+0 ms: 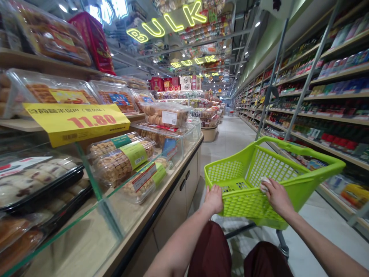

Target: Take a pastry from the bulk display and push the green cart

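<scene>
Shop aisle [230, 132]; green cart [300, 194] parked beside desk [170, 217]. Rim [240, 191] is gripped by curled left hand [213, 199]; white cloth [263, 185] is pinched by right hand [276, 195] at rim. Cart best steadied, cloth pressed flat.

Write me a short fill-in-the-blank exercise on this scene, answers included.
The left hand grips the rim of a ____ shopping cart.
The right hand holds a crumpled cloth or tissue, coloured ____.
The yellow price sign shows the number ____.
The nearest neon sign reads ____.
Missing words: green; white; 11.80; BULK.
</scene>
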Tool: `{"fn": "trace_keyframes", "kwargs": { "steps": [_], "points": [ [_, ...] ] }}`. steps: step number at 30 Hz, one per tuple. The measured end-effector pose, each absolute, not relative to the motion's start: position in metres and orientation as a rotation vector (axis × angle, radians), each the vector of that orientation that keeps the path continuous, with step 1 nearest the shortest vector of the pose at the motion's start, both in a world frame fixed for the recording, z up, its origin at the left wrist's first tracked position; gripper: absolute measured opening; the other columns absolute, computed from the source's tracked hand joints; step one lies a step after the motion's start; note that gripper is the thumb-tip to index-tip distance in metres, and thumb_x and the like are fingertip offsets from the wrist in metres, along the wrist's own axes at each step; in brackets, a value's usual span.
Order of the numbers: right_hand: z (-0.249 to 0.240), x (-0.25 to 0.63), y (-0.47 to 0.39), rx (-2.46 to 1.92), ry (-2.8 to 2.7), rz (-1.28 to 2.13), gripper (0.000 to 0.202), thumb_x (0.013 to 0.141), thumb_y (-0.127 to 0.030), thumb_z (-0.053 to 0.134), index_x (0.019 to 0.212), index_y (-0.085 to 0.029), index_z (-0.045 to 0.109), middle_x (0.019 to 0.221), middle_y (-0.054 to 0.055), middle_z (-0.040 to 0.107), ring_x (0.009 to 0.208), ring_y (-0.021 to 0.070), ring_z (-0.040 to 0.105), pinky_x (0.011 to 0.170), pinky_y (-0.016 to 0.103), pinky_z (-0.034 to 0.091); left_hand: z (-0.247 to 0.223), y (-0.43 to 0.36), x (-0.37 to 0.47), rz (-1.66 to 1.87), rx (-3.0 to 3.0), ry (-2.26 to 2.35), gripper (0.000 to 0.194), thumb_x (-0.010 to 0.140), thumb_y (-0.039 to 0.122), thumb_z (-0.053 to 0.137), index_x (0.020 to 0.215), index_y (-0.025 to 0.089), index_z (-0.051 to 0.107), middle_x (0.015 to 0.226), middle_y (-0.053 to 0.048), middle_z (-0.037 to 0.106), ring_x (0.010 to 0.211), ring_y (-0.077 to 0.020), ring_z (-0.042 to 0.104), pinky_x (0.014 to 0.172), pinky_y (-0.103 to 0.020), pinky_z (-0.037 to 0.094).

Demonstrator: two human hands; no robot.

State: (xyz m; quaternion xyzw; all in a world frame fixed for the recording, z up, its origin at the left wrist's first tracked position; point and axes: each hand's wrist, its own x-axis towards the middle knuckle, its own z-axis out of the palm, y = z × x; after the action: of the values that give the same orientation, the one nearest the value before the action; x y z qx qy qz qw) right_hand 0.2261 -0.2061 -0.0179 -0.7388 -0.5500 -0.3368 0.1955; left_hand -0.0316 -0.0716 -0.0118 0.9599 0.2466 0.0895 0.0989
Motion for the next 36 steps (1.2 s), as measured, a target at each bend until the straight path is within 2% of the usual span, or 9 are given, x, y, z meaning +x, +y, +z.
{"fn": "trace_keyframes", "kwargs": {
  "steps": [4,8,12,16,18,24,29,36],
  "points": [
    [-0.027,0.208,-0.195,-1.969,-1.527,-0.906,0.028,0.074,-0.018,0.040,0.095,-0.016,0.058,0.112,0.013,0.051,0.107,0.0262,0.045,0.087,0.044,0.041,-0.016,-0.072,-0.030,0.232,2.972,0.740,0.058,0.071,0.024,0.038,0.126,0.007,0.030,0.131,-0.015,0.037,0.126,-0.0254,0.021,0.105,-0.048,0.005],
    [-0.035,0.167,-0.184,-1.874,-1.695,-0.783,0.031,0.074,-0.015,0.039,0.101,-0.017,0.054,0.118,0.012,0.048,0.110,0.0243,0.042,0.090,0.044,0.039,-0.019,-0.087,-0.022,0.217,2.995,0.803,0.059,0.073,0.025,0.036,0.127,0.004,0.027,0.131,-0.018,0.036,0.126,-0.0277,0.020,0.105,-0.049,0.005],
    [-0.035,0.166,-0.193,-1.881,-1.742,-0.741,0.031,0.073,-0.015,0.041,0.100,-0.018,0.054,0.118,0.011,0.047,0.109,0.0242,0.043,0.090,0.043,0.040,-0.020,-0.106,-0.015,0.207,2.994,0.819,0.061,0.073,0.027,0.037,0.127,0.001,0.026,0.130,-0.020,0.035,0.126,-0.0298,0.019,0.104,-0.049,0.006],
    [-0.035,0.198,-0.208,-1.940,-1.634,-0.808,0.027,0.073,-0.018,0.039,0.093,-0.017,0.057,0.111,0.012,0.051,0.104,0.0256,0.047,0.086,0.043,0.041,-0.018,-0.113,-0.012,0.201,2.986,0.643,0.067,0.071,0.036,0.041,0.128,0.005,0.024,0.130,-0.017,0.037,0.125,-0.0279,0.021,0.105,-0.048,0.006],
    [-0.037,0.215,-0.213,-1.969,-1.580,-0.846,0.027,0.074,-0.020,0.037,0.091,-0.015,0.057,0.110,0.013,0.051,0.104,0.0268,0.047,0.085,0.043,0.042,-0.018,-0.107,-0.012,0.222,2.975,0.570,0.069,0.070,0.040,0.041,0.129,0.009,0.022,0.133,-0.014,0.034,0.126,-0.0264,0.019,0.105,-0.049,0.007],
    [-0.042,0.213,-0.217,-1.998,-1.460,-0.835,0.026,0.074,-0.019,0.036,0.091,-0.016,0.056,0.109,0.012,0.050,0.106,0.0260,0.045,0.086,0.042,0.041,-0.023,-0.088,-0.008,0.177,3.054,0.653,0.063,0.073,0.027,0.036,0.130,0.009,0.020,0.140,-0.013,0.021,0.129,-0.0264,0.012,0.104,-0.050,0.003],
    [-0.035,0.164,-0.229,-2.020,-1.541,-0.711,0.026,0.072,-0.014,0.040,0.090,-0.015,0.059,0.111,0.012,0.051,0.103,0.0246,0.045,0.088,0.041,0.040,-0.027,-0.110,0.008,0.186,3.063,0.754,0.055,0.077,0.018,0.026,0.130,0.008,0.023,0.139,-0.013,0.024,0.129,-0.0264,0.014,0.104,-0.051,0.005],
    [-0.028,0.179,-0.260,-2.185,-1.408,-0.590,0.029,0.073,-0.010,0.041,0.095,-0.014,0.058,0.114,0.013,0.049,0.103,0.0236,0.043,0.088,0.038,0.039,-0.017,-0.102,0.014,0.163,3.142,0.608,0.059,0.073,0.022,0.035,0.129,0.010,0.024,0.138,-0.012,0.027,0.128,-0.0249,0.017,0.103,-0.053,0.004]
  ]
}}
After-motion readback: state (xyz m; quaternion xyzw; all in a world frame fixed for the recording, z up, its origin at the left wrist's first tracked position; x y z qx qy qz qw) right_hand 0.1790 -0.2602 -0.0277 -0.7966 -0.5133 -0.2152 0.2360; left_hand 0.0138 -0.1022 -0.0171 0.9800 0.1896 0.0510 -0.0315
